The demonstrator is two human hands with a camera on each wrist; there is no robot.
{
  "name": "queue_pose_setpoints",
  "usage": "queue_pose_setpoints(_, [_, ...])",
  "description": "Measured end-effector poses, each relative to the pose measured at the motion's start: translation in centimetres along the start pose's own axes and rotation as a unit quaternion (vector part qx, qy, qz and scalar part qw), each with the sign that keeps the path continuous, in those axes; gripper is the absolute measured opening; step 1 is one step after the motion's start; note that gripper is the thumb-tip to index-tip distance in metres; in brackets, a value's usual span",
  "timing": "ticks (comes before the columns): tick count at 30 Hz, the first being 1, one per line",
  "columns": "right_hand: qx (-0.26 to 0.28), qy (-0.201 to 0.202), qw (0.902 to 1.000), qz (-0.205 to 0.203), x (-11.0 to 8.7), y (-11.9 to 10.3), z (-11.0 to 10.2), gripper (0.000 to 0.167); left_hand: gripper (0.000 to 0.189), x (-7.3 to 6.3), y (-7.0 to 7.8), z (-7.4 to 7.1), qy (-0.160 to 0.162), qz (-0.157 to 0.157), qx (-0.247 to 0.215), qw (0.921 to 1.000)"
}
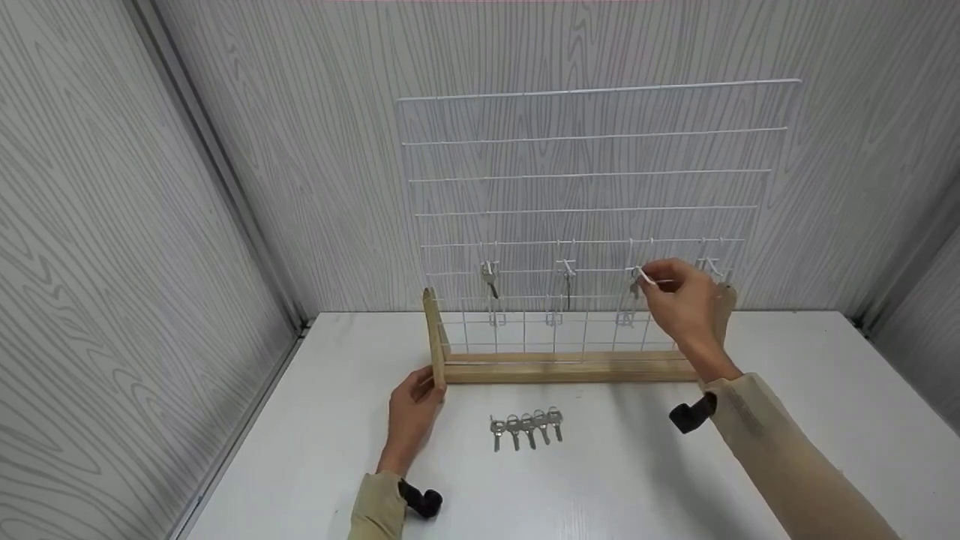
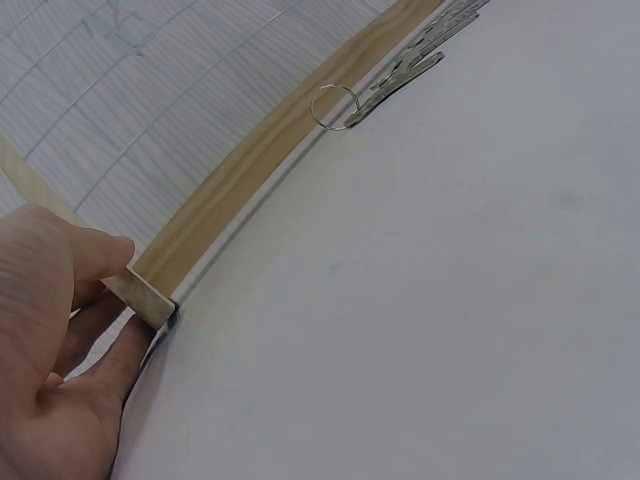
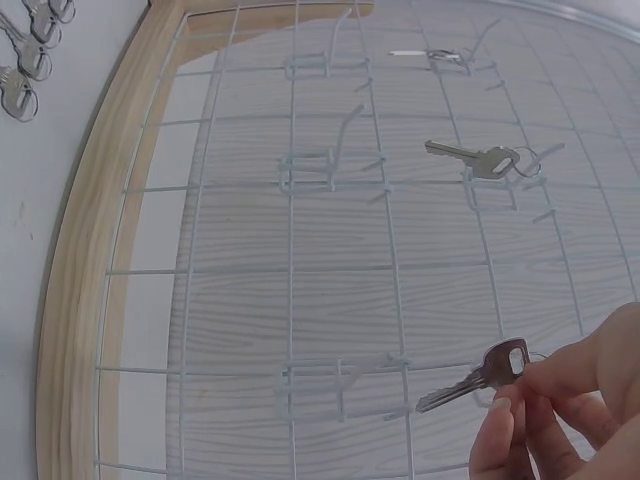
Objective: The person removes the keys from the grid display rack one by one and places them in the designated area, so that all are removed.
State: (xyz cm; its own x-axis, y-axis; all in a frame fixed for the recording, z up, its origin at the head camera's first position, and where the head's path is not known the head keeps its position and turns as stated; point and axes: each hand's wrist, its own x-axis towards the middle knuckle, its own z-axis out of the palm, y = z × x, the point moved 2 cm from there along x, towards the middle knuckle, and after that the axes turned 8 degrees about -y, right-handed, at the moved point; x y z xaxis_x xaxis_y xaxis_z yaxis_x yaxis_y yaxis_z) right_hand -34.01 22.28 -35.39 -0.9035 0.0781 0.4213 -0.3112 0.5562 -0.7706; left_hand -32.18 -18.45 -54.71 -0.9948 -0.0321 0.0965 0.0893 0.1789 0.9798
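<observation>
My right hand [image 1: 684, 304] is at a white hook [image 1: 645, 277] on the wire grid panel [image 1: 600, 174]. In the right wrist view its thumb and fingers pinch a silver key [image 3: 490, 372] near the head, where part of the ring shows; the blade points away from the fingers. Two other keys hang from hooks to the left, one key [image 1: 490, 277] at the far left and another key [image 1: 568, 291] in the middle. My left hand [image 1: 414, 409] grips the lower front end of the left side piece [image 2: 145, 297] of the wooden stand [image 1: 570, 373].
Several ringed keys [image 1: 529, 431] lie in a row on the white table [image 1: 600, 465] before the stand. A hook [image 1: 709, 266] sits right of my right hand, and lower hooks [image 1: 553, 319] show behind the grid. A wood-grain wall [image 1: 315, 187] rises behind.
</observation>
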Motion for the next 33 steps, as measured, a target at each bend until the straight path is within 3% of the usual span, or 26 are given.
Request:
queue_pose_setpoints(12, [-0.035, 0.004, 0.9993, -0.011, -0.6, 0.1, -0.9, 0.017, 0.043, 0.0, 0.0, 0.0, 0.011, -0.002, 0.013, 0.9999])
queue_pose_setpoints(20, [0.003, -0.021, 0.9995, -0.022, -1.2, -0.1, -1.7, 0.022, 0.043, -0.1, 0.2, 0.2, 0.01, 0.001, 0.002, 1.0])
queue_pose_setpoints(33, [0.018, -0.042, 0.9978, -0.049, -2.1, -0.7, -2.4, 0.019, 0.042, -0.2, 0.1, 0.0, 0.003, 0.002, -0.003, 1.0])
